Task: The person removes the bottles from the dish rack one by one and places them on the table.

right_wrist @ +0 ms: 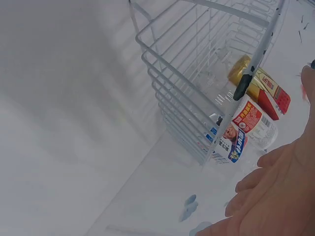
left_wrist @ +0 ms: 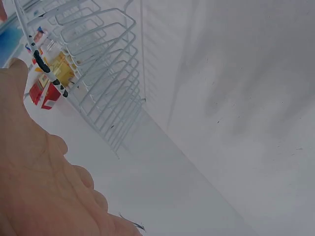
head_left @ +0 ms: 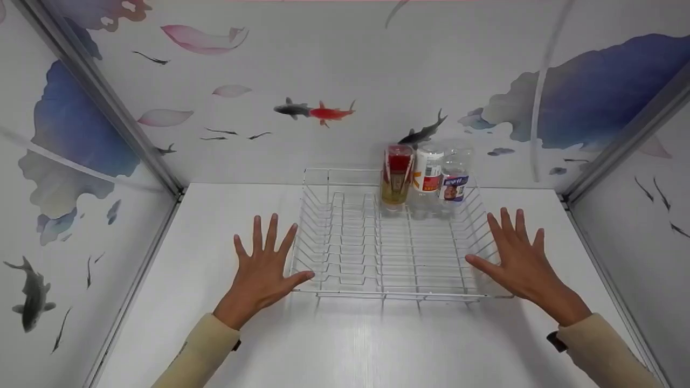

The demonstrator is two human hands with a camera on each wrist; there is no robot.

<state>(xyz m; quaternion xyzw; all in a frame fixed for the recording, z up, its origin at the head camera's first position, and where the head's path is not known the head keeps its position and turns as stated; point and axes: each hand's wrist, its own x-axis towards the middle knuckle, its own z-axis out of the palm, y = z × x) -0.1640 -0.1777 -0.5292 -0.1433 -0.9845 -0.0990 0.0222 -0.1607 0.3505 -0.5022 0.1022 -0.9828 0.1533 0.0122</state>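
A white wire dish rack [head_left: 415, 295] stands on the white table. Its back right corner holds a red and gold container [head_left: 398, 175], a clear bottle with a white, red and orange label [head_left: 429, 171] and a clear bottle with a blue and white label [head_left: 454, 186], side by side. My left hand [head_left: 261, 269] is at the rack's left side, fingers straight and spread, its thumb overlapping the rim in the head view. On the right side, my right hand [head_left: 520, 264] has its fingers spread likewise, thumb towards the rack. Neither hand holds anything; whether they touch the rack, I cannot tell.
Behind the rack rises a white back wall [head_left: 377, 70] painted with fish and petals. Side panels with metal edge strips [head_left: 137, 285] close in the table [head_left: 345, 350] left and right. Dark chipped patches [right_wrist: 242, 87] mark the rack's rim.
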